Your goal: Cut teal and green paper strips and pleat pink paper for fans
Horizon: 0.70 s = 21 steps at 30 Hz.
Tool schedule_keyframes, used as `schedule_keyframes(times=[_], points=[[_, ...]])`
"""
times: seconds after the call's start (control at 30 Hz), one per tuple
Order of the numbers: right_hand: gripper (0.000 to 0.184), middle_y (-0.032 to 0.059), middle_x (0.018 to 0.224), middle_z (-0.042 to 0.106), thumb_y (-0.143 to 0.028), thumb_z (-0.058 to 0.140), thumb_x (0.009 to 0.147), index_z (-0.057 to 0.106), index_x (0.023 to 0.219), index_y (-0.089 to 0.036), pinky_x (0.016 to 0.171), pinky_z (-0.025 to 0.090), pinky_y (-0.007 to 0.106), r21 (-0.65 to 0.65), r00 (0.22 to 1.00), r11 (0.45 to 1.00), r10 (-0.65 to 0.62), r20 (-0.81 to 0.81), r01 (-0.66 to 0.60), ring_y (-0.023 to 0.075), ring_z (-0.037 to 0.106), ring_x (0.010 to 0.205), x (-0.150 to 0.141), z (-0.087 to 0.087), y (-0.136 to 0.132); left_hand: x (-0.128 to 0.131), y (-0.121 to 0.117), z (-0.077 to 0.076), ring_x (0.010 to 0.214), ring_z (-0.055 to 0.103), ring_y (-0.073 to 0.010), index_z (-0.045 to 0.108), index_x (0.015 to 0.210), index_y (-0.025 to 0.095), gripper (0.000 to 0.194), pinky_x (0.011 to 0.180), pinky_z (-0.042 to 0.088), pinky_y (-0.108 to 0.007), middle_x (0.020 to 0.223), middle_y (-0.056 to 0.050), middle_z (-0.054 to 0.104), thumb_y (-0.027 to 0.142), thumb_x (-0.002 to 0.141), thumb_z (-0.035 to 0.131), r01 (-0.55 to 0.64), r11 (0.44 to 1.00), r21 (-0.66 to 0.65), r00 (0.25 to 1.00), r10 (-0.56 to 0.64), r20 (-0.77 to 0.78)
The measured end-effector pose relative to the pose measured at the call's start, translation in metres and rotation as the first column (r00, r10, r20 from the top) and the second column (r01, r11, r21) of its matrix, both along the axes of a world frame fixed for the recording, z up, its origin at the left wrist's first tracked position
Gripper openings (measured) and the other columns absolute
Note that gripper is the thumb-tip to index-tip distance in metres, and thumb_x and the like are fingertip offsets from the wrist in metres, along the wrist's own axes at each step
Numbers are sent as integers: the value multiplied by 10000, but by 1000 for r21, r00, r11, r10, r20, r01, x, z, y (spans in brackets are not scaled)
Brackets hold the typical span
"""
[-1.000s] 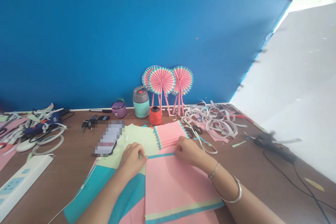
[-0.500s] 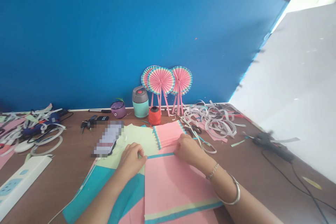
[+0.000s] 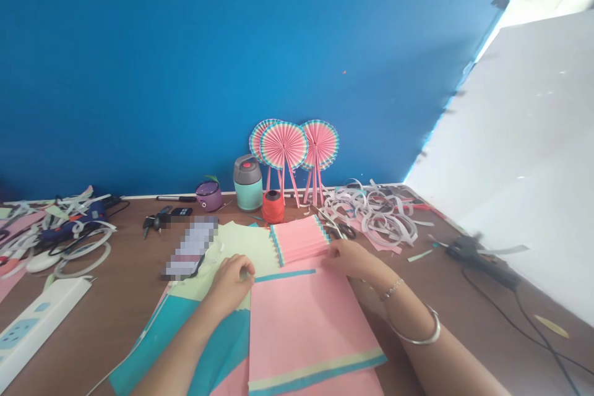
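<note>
A pink paper sheet (image 3: 306,315) with yellow and teal strips along its near edge and a teal strip at its far edge lies in front of me. At its far left corner, my left hand (image 3: 233,281) pinches the edge between curled thumb and fingers. My right hand (image 3: 350,258) is closed at the far right corner, its fingertips partly hidden. Just beyond lies a pleated pink paper piece (image 3: 299,238) with teal-trimmed sides, close to my right fingers. Pale green paper (image 3: 250,244) and teal paper (image 3: 171,328) lie beneath and to the left.
Round pink paper fans (image 3: 284,145) stand against the blue board, behind a red thread spool (image 3: 273,207) and a teal flask (image 3: 249,192). Curled paper strips (image 3: 385,223), scissors (image 3: 347,231) and a black glue gun (image 3: 482,263) lie right. A phone (image 3: 192,247) and power strip (image 3: 39,315) lie left.
My right hand has slid right along the far edge to the corner, uncovering more of the teal strip. The pink sheet has shifted slightly left. My left hand stays near its corner.
</note>
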State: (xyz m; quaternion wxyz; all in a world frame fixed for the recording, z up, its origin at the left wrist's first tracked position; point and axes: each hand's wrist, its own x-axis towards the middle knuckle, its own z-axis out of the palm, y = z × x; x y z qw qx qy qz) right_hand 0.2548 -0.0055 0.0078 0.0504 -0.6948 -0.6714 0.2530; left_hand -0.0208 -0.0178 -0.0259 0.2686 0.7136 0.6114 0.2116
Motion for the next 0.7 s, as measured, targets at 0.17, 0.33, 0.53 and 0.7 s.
schedule_keyframes(times=[0.17, 0.33, 0.53, 0.7], points=[[150, -35, 535, 423, -193, 512, 669, 452, 532, -178, 469, 220, 220, 25, 1000, 1000, -6, 28, 6, 93, 389, 502, 2, -2, 1, -3, 1, 1, 903, 546, -217, 567, 770, 198, 176, 805, 421, -340, 884, -48, 627, 240, 712, 406, -18, 997, -80, 989, 30, 147], [208, -50, 504, 240, -122, 469, 627, 360, 460, -182, 465, 140, 253, 31, 999, 999, 21, 26, -21, 86, 236, 465, 0, -3, 0, -3, 3, -2, 909, 568, -216, 588, 805, 199, 245, 815, 431, -339, 906, -48, 648, 285, 754, 365, -50, 993, -103, 977, 70, 200], [229, -51, 494, 225, -108, 466, 618, 317, 461, -185, 461, 122, 259, 49, 998, 999, 17, 64, -20, 87, 226, 464, 0, -1, 0, 1, 1, -6, 825, 569, -209, 586, 769, 208, 219, 767, 432, -334, 809, -30, 644, 303, 780, 389, -56, 997, 46, 995, 52, 91], [246, -52, 478, 224, -131, 481, 644, 332, 455, -183, 455, 129, 258, 56, 996, 998, 38, 75, -42, 87, 225, 458, -2, -2, 0, 13, -12, 3, 908, 526, -237, 600, 766, 218, 177, 808, 399, -362, 856, -39, 622, 381, 744, 531, 57, 988, 140, 997, -50, -51]])
